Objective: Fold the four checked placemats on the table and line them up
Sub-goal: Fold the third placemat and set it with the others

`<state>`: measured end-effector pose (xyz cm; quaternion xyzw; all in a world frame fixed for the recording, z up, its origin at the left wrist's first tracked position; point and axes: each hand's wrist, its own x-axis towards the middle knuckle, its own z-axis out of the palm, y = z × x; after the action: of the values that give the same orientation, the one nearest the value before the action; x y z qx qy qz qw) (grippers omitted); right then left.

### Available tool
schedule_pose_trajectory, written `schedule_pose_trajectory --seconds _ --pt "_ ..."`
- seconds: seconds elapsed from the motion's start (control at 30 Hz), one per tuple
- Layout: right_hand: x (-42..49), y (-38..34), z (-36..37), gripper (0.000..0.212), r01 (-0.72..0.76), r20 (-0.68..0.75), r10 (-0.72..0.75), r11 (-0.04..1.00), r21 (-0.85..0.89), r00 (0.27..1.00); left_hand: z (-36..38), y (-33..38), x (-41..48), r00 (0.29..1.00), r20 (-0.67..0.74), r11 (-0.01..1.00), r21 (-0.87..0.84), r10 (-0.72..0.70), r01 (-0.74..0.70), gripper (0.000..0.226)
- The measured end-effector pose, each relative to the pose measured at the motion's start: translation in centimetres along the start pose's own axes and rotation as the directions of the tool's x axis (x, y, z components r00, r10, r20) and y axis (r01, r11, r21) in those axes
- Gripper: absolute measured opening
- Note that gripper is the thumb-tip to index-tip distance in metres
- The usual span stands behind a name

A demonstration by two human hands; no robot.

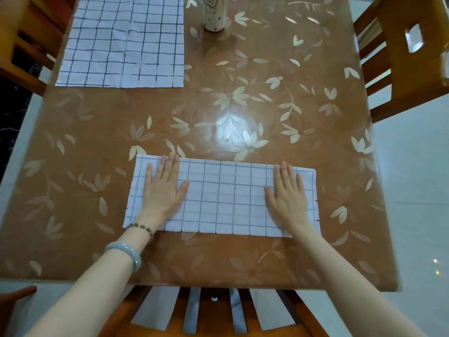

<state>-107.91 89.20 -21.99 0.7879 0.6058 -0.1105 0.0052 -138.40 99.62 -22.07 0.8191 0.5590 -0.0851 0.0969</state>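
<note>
Both hands lie flat, palms down, on a folded placemat (220,198), with both forearms reaching in from the near edge of the tabletop (243,105). The left hand (164,188) presses near the cloth's left end, fingers straight and close together, thumb spread toward the middle. The right hand (288,193) mirrors it near the right end. Neither hand grips anything; the fingers only press on the fabric. The left wrist carries a beaded bracelet (142,228) and, further up the arm, a smooth pale green bangle (125,255).

The folded placemat is a long rectangle lying parallel to the near edge of the tabletop. It is thin white cloth with a grid of dark lines, and its right end is slightly uneven.

At the far left corner, well apart from it, a larger unfolded checked placemat (121,42) lies spread flat, faintly creased; a vertical break in its grid may be a fold or an overlapping piece, I cannot tell which.

A glossy brown cover with pale flowers and leaves lies over the tabletop. A cream patterned cup (215,15) stands at the far edge, and wooden chairs (401,69) stand around.
</note>
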Motion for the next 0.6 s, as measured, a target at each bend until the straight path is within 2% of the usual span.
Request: schedule_pose_trajectory --seconds 0.17,0.27,0.33,0.43,0.5,0.6 --pt "-0.9 5.1 -1.1 0.075 -0.134 0.029 0.136 0.99 -0.052 0.99 -0.7 -4.7 -1.2 0.988 0.003 0.987 -0.048 -0.155 0.155 0.077" --pt "-0.6 4.0 -1.9 0.072 -0.149 -0.045 0.147 0.988 -0.044 0.988 -1.9 -4.9 -1.8 0.947 0.023 0.931 -0.179 -0.32 0.319 0.084" --pt "-0.3 1.0 -2.8 0.061 -0.068 -0.141 0.072 0.997 0.035 0.987 -3.0 -4.1 -2.0 0.893 0.037 0.841 -0.32 -0.449 0.436 0.083" --pt "-0.3 -4.8 -2.9 0.042 0.204 -0.252 -0.148 0.956 0.211 0.956 -4.5 -3.1 -1.8 0.836 0.042 0.75 -0.418 -0.548 0.513 0.076" --pt "-0.4 -7.8 -2.6 0.034 0.295 -0.228 -0.235 0.912 0.285 0.945 -4.9 -2.8 -1.6 0.813 0.053 0.718 -0.438 -0.581 0.541 0.076" --pt "-0.3 -9.6 -2.0 0.029 0.295 -0.14 -0.262 0.887 0.356 0.955 -5.4 -2.8 -1.5 0.777 0.119 0.642 -0.493 -0.619 0.587 0.075"
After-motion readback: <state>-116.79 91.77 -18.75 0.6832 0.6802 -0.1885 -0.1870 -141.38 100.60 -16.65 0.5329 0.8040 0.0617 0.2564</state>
